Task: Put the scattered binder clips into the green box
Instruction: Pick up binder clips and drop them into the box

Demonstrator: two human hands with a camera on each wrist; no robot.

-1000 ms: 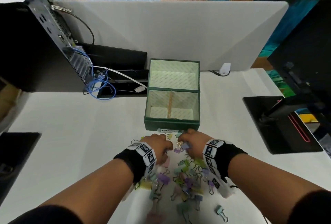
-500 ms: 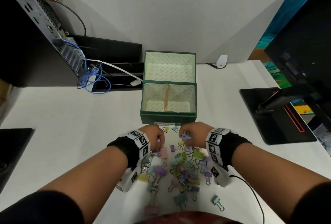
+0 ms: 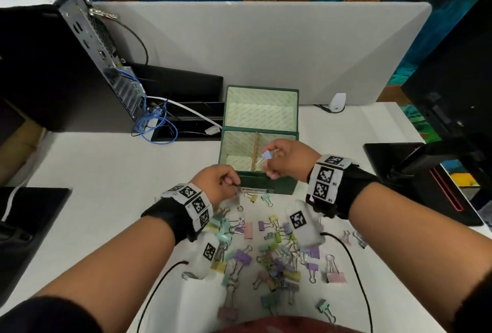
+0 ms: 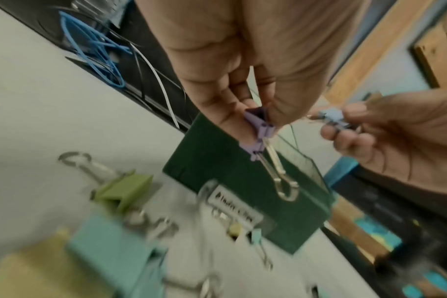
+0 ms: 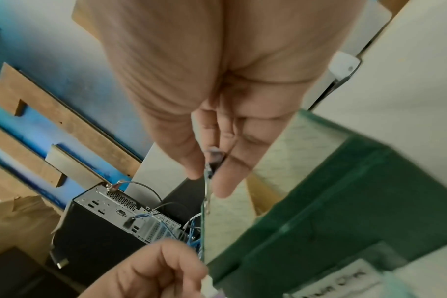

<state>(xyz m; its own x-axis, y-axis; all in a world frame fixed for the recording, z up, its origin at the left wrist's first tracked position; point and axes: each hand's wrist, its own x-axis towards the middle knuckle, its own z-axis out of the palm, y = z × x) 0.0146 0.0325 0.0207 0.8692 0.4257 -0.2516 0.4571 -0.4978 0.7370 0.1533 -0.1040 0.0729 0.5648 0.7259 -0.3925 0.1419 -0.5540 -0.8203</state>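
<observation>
The green box (image 3: 282, 185) stands open at mid-table, its lid folded back and a divider in its front part. My right hand (image 3: 270, 161) pinches a pale blue binder clip (image 3: 265, 156) above the box's front compartment; the right wrist view shows its wire handle (image 5: 207, 193) hanging down. My left hand (image 3: 232, 182) hovers at the box's near left corner and pinches a purple binder clip (image 4: 259, 129) by its body, handles dangling. Several pastel binder clips (image 3: 277, 255) lie scattered on the table below my wrists.
A computer tower (image 3: 80, 66) with blue cables (image 3: 154, 125) stands at the back left. A black monitor stand (image 3: 426, 173) is on the right, and a white divider panel (image 3: 266, 53) runs behind the box. A white label (image 3: 253, 189) lies against the box front.
Both hands have lifted off the clip pile. The right hand rose forward with the blue clip to above the box. The left hand came up with the purple clip to the box's near corner.
</observation>
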